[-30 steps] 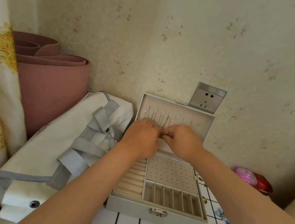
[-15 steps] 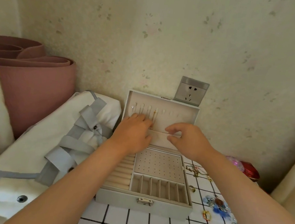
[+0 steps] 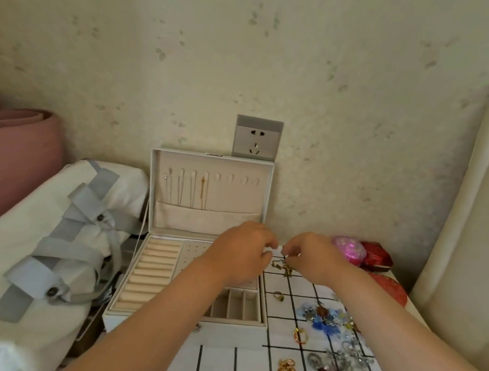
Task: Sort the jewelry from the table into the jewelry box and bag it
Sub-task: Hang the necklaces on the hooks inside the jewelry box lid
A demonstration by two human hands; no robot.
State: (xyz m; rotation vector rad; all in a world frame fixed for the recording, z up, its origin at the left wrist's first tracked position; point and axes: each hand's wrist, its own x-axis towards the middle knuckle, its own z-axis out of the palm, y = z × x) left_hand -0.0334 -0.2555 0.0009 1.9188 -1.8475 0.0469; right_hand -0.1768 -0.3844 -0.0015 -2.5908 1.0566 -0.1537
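Note:
The white jewelry box [image 3: 161,319] stands open on the checked tablecloth [image 3: 234,367], its lid upright against the wall. A gold chain [image 3: 202,191] hangs from a hook inside the lid. My right hand [image 3: 311,258] pinches the top of a dark gold necklace [image 3: 284,266] lying just right of the box. My left hand [image 3: 240,253] hovers over the box's back right corner with fingers curled, close to the right hand. Several brooches and rings [image 3: 337,348] lie scattered on the cloth at the right. A white bag with grey straps [image 3: 33,237] lies to the left of the box.
A wall socket [image 3: 257,138] sits above the lid. A pink rolled mat [image 3: 5,164] leans at the far left. Pink [image 3: 348,249] and red [image 3: 377,255] shiny packets sit by the wall at the right. A cream padded panel [image 3: 474,242] borders the right side.
Both hands left the lid's hooks and moved down and to the right. My right hand took hold of the necklace beside the box. The camera view also turned right.

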